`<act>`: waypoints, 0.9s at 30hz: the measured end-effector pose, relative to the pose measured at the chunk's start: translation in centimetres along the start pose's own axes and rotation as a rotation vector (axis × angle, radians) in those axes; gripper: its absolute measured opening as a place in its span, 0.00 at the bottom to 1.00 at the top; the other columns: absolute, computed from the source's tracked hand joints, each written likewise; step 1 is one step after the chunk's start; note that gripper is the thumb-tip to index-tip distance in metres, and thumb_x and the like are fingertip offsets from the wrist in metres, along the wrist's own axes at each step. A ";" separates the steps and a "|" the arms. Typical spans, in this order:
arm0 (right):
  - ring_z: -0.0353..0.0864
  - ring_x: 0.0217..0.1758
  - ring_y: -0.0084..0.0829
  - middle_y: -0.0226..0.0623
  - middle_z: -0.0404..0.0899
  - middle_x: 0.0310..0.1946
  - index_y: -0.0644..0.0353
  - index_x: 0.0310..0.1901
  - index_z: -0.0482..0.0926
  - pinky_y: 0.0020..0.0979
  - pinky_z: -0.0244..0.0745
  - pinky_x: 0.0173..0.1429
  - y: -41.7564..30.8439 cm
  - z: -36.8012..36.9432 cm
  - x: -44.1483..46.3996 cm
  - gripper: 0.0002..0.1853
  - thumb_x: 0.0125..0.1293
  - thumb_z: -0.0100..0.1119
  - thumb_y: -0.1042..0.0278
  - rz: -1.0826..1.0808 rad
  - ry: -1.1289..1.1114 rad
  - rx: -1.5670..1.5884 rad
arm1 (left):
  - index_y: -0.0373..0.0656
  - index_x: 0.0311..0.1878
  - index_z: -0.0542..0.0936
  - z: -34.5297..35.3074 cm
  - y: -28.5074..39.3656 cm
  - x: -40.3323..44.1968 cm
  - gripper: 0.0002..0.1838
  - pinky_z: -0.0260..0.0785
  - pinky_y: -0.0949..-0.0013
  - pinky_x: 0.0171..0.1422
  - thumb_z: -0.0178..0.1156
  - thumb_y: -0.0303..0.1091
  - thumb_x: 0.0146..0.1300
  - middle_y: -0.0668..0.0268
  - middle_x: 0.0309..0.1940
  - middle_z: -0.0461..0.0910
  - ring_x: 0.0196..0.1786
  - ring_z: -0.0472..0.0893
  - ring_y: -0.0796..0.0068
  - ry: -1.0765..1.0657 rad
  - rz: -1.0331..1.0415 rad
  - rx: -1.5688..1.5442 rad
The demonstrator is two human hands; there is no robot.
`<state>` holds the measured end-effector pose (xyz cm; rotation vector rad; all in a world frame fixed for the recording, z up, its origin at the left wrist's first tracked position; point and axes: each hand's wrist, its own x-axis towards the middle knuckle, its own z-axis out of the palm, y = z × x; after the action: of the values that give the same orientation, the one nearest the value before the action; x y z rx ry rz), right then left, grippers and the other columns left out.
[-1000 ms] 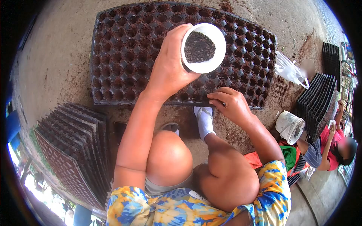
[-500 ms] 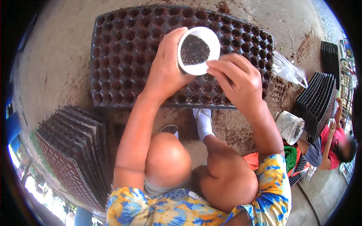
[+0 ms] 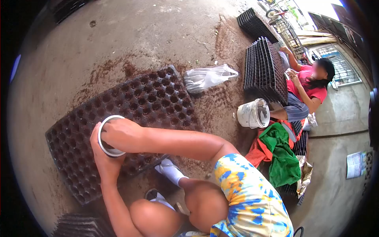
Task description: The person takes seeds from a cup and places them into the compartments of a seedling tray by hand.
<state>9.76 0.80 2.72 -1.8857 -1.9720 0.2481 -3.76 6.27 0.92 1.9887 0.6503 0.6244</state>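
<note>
My left hand (image 3: 107, 166) is wrapped round a white cup (image 3: 112, 153) and holds it above the black seedling tray (image 3: 160, 102). Inside the cup's mouth is my right hand (image 3: 124, 135), its fingers out of sight past the rim. That hand and the shade within the cup cover most of the contents. The tray lies on the concrete floor in front of my feet, its many round cells holding dark brown soil.
Right of the tray lie a white plastic bag (image 3: 209, 79) and a white bucket (image 3: 248, 114). Stacked black trays (image 3: 264, 73) stand beside a seated person in pink (image 3: 312, 91). Green cloth (image 3: 280, 158) is at the right; more stacked trays (image 3: 81, 226) are at lower left.
My view has swung to the right, so the tray appears lower and further left. My right hand has gone from the cup's rim into the cup. The dark grains seen before are now mostly hidden.
</note>
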 end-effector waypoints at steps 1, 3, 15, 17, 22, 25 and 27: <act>0.82 0.34 0.43 0.42 0.80 0.33 0.65 0.33 0.81 0.42 0.78 0.39 0.0 -0.4 -0.2 0.08 0.49 0.60 0.73 -0.003 0.070 0.087 | 0.42 0.68 0.61 0.1 -0.1 0.0 0.50 0.59 0.57 0.73 0.76 0.25 0.38 0.56 0.67 0.65 0.69 0.66 0.54 0.010 0.015 0.003; 0.82 0.34 0.43 0.42 0.80 0.33 0.63 0.33 0.81 0.42 0.78 0.39 0.0 -1.2 -0.4 0.08 0.50 0.60 0.73 -0.013 0.208 0.265 | 0.42 0.68 0.61 -0.1 -0.6 0.1 0.50 0.59 0.57 0.73 0.76 0.26 0.39 0.56 0.67 0.65 0.69 0.66 0.54 0.032 0.042 0.012; 0.84 0.43 0.26 0.38 0.86 0.37 0.63 0.41 0.85 0.29 0.76 0.51 0.7 -3.9 -7.4 0.10 0.56 0.66 0.73 0.660 0.045 0.897 | 0.38 0.67 0.64 -1.3 -1.4 0.1 0.46 0.58 0.62 0.72 0.75 0.24 0.42 0.55 0.63 0.68 0.65 0.69 0.60 0.161 0.035 -0.068; 0.82 0.42 0.22 0.35 0.86 0.38 0.62 0.42 0.85 0.28 0.76 0.49 0.7 -3.5 -8.1 0.10 0.58 0.66 0.73 0.777 0.010 0.900 | 0.37 0.65 0.65 -1.2 -1.4 0.1 0.45 0.59 0.62 0.71 0.76 0.24 0.41 0.55 0.61 0.69 0.65 0.69 0.59 0.174 0.015 -0.108; 0.81 0.41 0.19 0.32 0.85 0.37 0.63 0.43 0.84 0.24 0.76 0.47 0.9 -1.1 -8.8 0.09 0.60 0.64 0.77 0.778 -0.057 0.937 | 0.37 0.65 0.63 -1.2 -2.0 0.4 0.46 0.62 0.63 0.69 0.76 0.23 0.40 0.57 0.60 0.69 0.63 0.71 0.64 0.180 0.083 -0.038; 0.82 0.40 0.22 0.34 0.85 0.37 0.64 0.43 0.84 0.27 0.77 0.47 0.0 0.2 -8.2 0.09 0.60 0.64 0.78 0.776 -0.143 0.900 | 0.39 0.65 0.63 -1.1 -2.1 0.2 0.47 0.64 0.62 0.68 0.77 0.25 0.39 0.56 0.60 0.69 0.63 0.72 0.61 0.192 0.086 -0.026; 0.83 0.39 0.24 0.36 0.85 0.36 0.63 0.43 0.84 0.29 0.77 0.46 -0.4 1.2 -8.2 0.09 0.60 0.63 0.77 0.721 -0.181 0.838 | 0.41 0.66 0.63 -1.3 -2.0 0.1 0.47 0.65 0.61 0.68 0.77 0.25 0.39 0.55 0.61 0.69 0.63 0.72 0.59 0.194 0.088 0.018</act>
<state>9.02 -7.14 0.48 -1.8834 -0.9052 1.2497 -4.91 8.00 -0.28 1.9970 0.6890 0.8755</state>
